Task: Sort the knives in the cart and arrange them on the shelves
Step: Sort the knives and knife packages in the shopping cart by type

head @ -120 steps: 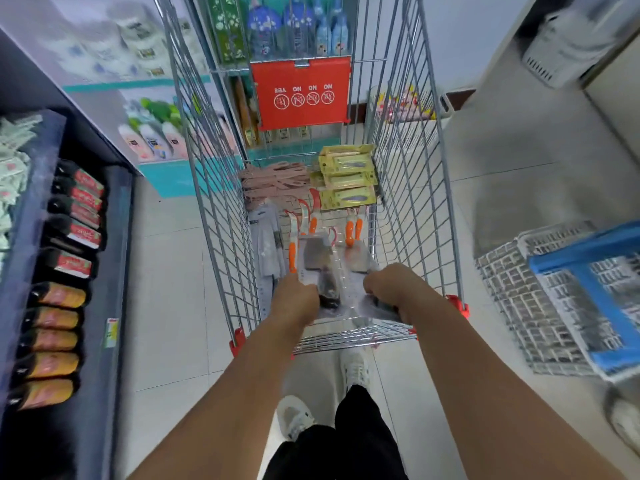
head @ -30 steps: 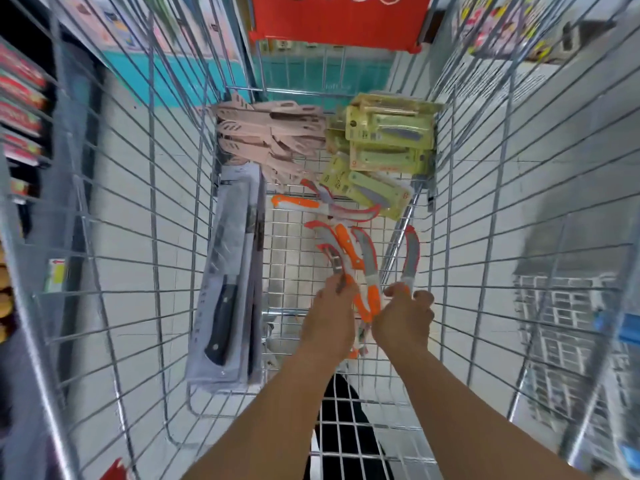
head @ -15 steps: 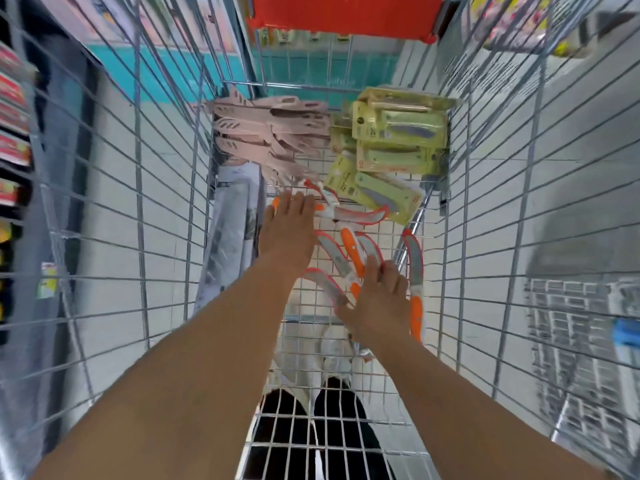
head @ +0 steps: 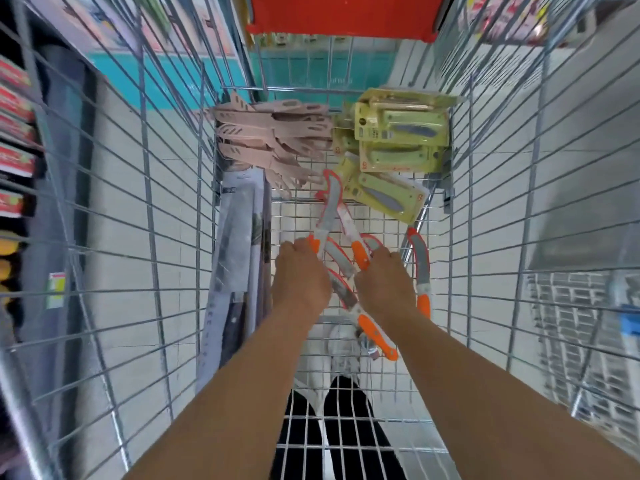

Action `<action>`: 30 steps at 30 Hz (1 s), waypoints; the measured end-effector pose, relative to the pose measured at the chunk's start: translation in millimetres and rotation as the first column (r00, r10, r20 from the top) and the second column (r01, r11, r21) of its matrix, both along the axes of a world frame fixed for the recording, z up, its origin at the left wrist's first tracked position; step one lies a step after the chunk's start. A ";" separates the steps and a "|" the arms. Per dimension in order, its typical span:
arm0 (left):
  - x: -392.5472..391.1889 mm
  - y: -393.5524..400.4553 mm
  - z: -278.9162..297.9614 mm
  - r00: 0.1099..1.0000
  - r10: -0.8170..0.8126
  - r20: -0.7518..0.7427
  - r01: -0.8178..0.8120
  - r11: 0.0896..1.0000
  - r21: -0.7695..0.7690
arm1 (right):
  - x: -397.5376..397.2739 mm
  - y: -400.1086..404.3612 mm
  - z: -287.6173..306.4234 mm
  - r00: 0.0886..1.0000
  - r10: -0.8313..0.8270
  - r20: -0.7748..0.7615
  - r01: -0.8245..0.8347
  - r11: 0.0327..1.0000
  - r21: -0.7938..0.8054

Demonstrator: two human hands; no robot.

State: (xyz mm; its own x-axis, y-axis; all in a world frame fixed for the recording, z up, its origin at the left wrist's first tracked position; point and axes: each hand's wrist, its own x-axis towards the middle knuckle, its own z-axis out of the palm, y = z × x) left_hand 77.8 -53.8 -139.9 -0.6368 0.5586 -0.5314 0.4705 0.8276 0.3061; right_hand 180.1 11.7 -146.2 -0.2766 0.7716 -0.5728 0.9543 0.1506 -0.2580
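In the middle of the cart floor, the left hand (head: 300,278) has its grip curled round the orange handle of one orange-handled knife (head: 325,216), whose sheathed blade points toward the cart's far end. Just beside it, the right hand (head: 384,282) has its grip clamped on the handle of a second orange knife (head: 351,230), its blade crossing close to the first. Between and under the two hands lies a third orange knife (head: 363,320), its handle toward the near edge, and another orange knife (head: 420,268) lies along the right wall. At the far right corner sit the yellow-green knife packs (head: 401,133), stacked and partly overlapping. At the far left corner is a heap of pink sheathed knives (head: 273,136). Along the left wall lie the long grey boxed knives (head: 239,244). The wire cart (head: 156,202) stands on a tiled floor, with a red panel (head: 343,15) at its far end. To the left, a shelf (head: 17,150) of goods is blurred.
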 end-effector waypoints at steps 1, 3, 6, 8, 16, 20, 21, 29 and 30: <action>10.5 -5.0 2.5 0.993 0.092 0.078 -0.093 0.996 0.009 | 5.5 -5.0 2.8 1.000 -0.009 0.019 0.009 1.000 -0.002; 33.8 -14.8 6.4 0.954 0.209 0.216 -0.217 0.976 0.014 | 20.1 -13.4 9.5 0.996 -0.086 0.013 0.086 0.996 -0.002; 65.2 -25.0 10.2 0.903 0.282 0.324 -0.287 0.957 -0.032 | 41.1 -20.5 15.0 0.972 -0.226 0.064 0.225 0.974 0.019; 79.8 -26.5 8.6 0.868 0.322 0.379 -0.315 0.946 -0.081 | 51.2 -22.5 11.6 0.963 -0.152 0.221 0.144 0.988 0.052; 101.2 -19.9 0.9 0.892 0.185 0.412 -0.204 0.979 0.002 | 62.4 -15.8 -2.3 0.997 0.076 0.003 -0.076 0.994 0.079; 109.1 -25.9 -6.4 0.961 -0.055 0.270 0.040 0.997 0.059 | 65.1 -18.6 -1.3 0.998 0.066 0.003 -0.066 0.997 0.030; 109.1 -25.8 -7.9 0.965 -0.103 0.240 0.089 0.994 0.066 | 67.2 -21.4 0.1 0.999 0.045 0.019 -0.046 0.998 0.033; 106.6 -21.8 -6.4 0.943 -0.189 0.275 0.168 0.981 0.096 | 75.0 -41.3 9.1 0.986 -0.155 0.068 0.154 0.988 0.013; 106.0 -26.4 -7.9 0.946 -0.225 0.234 0.212 0.974 0.078 | 74.2 -41.7 9.9 0.991 -0.116 0.062 0.114 0.993 0.039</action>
